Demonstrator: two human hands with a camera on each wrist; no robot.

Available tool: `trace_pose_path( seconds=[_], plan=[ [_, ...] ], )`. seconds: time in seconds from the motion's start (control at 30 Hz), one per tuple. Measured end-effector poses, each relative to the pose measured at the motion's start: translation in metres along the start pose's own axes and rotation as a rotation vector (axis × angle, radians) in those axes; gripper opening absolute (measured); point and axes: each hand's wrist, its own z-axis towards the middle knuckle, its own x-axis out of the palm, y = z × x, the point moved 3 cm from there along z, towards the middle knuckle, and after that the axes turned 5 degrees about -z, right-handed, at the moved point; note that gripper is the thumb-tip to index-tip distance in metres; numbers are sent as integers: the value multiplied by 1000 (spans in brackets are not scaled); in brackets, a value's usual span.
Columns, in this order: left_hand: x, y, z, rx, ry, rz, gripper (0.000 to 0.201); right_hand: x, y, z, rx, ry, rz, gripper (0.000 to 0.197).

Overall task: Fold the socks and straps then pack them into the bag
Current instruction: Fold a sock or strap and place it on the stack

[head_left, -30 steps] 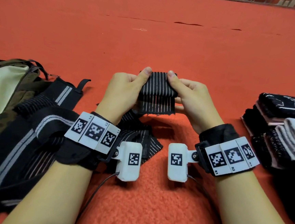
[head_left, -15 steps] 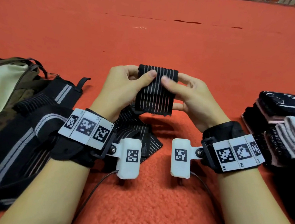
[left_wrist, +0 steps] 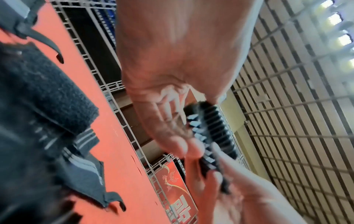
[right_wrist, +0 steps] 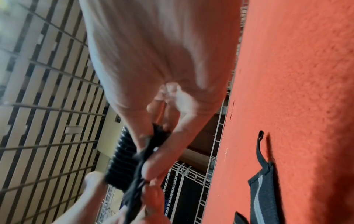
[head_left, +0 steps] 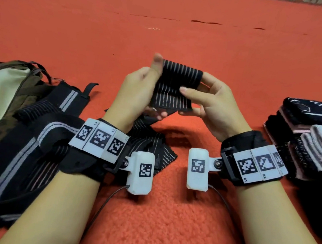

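A black strap with thin white stripes (head_left: 175, 88) is held up over the red carpet between both hands, part of it folded over. My left hand (head_left: 139, 89) grips its left edge, thumb raised along the top corner. My right hand (head_left: 207, 98) pinches its right side, thumb laid on the striped face. The strap's loose tail (head_left: 150, 140) trails down to the carpet under my left wrist. In the left wrist view the strap (left_wrist: 212, 136) shows edge-on between fingers; in the right wrist view the same strap (right_wrist: 122, 163) is blurred. The olive and cream bag (head_left: 1, 92) lies at far left.
Several black straps with grey bands (head_left: 23, 145) lie heaped at left beside the bag. A stack of folded socks (head_left: 309, 134), black, white and pink, sits at right. Wide red carpet (head_left: 164, 25) stretches ahead. Wire racks (left_wrist: 88, 37) stand beyond the carpet's far edge.
The strap has been turned and folded further, rising slightly. My left thumb moved from the strap's face to its upper left corner; my right thumb shifted lower onto the front.
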Motion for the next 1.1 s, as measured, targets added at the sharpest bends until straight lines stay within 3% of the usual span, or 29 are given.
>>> trace_pose_path(
  seconds=[0.07,0.2,0.27,0.33,0.4,0.5,0.63,0.83,1.0,1.1],
  plan=[
    [3,-2,-3,-153,93,-155,68,-2,-1,1,-31,-22,-19,27],
    [1,0,-2,-233,108,-261,24,-2,0,0,-43,-22,-64,30],
    [1,3,0,-257,96,-272,16,-7,-1,3,46,-17,7,44],
    [2,6,2,-258,74,-267,16,-14,-2,5,200,-26,169,42],
    [1,10,4,-263,52,-239,22,-17,-3,4,306,-26,157,31],
    [6,15,5,-271,45,-187,24,-15,-8,0,271,-27,-86,23],
    [22,10,2,-241,6,-155,20,-26,-4,-2,215,-161,-150,12],
    [75,15,39,-260,23,60,12,-68,-7,-8,283,-357,-134,18],
    [98,51,46,-411,31,179,16,-89,-42,-7,475,-464,-292,35],
    [100,61,45,-396,30,179,23,-97,-49,0,476,-516,-382,27]
  ],
)
